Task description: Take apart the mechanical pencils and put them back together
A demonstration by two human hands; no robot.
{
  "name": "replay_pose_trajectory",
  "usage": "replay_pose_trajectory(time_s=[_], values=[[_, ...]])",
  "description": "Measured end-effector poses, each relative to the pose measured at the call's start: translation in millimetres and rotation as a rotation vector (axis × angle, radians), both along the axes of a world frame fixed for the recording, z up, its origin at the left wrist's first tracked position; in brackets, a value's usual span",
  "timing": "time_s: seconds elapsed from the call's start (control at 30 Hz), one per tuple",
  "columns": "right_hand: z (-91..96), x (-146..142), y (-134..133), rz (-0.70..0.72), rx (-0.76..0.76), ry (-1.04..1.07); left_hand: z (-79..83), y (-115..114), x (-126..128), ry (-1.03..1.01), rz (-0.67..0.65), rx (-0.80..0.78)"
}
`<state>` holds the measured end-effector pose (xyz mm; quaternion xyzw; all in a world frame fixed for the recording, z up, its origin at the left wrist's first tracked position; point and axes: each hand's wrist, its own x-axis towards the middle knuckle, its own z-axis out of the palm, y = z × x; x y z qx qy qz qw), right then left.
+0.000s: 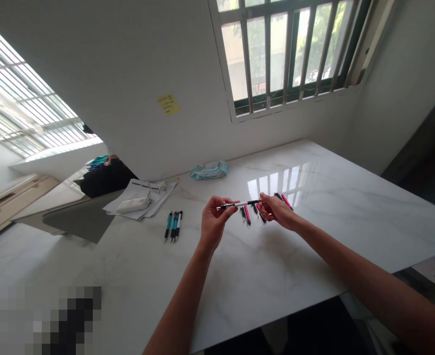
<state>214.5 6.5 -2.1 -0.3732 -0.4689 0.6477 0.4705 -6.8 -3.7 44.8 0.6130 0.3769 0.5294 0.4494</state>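
Observation:
My left hand and my right hand hold a slim white-and-black pen level between them, pinching it by opposite ends. Just below it, several black and pink pens lie on the marble table, partly hidden behind my right hand. A pink pen lies beyond my right fingers. Left of my hands, a tight group of teal and black pens lies side by side.
Loose papers with a white pouch on them lie at the table's left. A blue packet of wipes stands by the wall. Above are a yellow sticky note and a barred window.

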Motion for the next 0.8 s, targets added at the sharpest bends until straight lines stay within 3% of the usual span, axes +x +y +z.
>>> replay_pose_trajectory(time_s=[0.17,0.37,0.43,0.57,0.8], values=[[0.2,-0.7,-1.8,0.037,0.104,-0.083,-6.2,-1.2,-8.1,0.055,0.018,-0.013],[-2.4,-3.7,-4.1,-0.038,0.338,-0.410,-25.3,-8.8,-14.5,0.712,0.251,0.175],[-2.7,-4.0,-4.8,-0.066,0.396,-0.499,-27.9,-11.4,-11.6,0.874,0.273,0.249],[0.7,0.6,-5.6,-0.139,0.513,-0.627,-28.0,-14.5,-8.5,0.977,0.161,0.310],[11.6,14.7,-4.4,-0.111,0.671,-0.732,-29.6,-14.3,-11.9,0.948,-0.047,0.098]])
